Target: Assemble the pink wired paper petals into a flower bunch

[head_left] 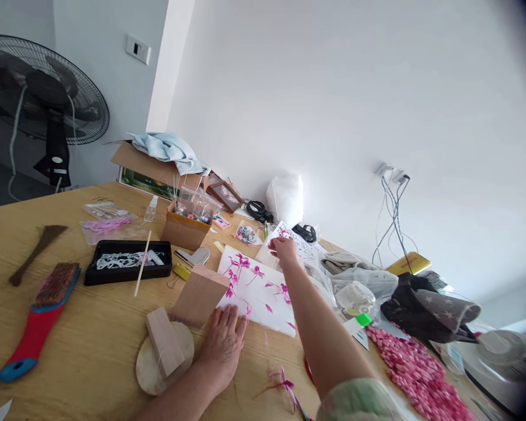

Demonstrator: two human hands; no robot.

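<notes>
My left hand (pixel 225 346) lies flat with its fingers stretched out, the fingertips at the lower left edge of a white sheet (pixel 256 286) bearing pink flowers and petals. Beside it stand a wooden block (pixel 200 296) and a round wooden disc (pixel 144 365) with a smaller wood piece (pixel 164 339) on top. My right hand (pixel 284 250) reaches past the sheet's far edge, over papers (pixel 304 251) with black writing. Its fingers are pinched together; what they hold, if anything, is too small to make out. Near my right forearm lies a loose pink flower (pixel 283 383) by partly hidden scissors (pixel 304 412).
Left are a red-handled brush (pixel 39 318), a black tray (pixel 127 278) with a stick (pixel 142 263) across it, and a small carton (pixel 186 225). Pink petals (pixel 414 368), plastic bags (pixel 368 280) and a dark cloth (pixel 409 304) lie right. A fan (pixel 48 93) stands beyond the table.
</notes>
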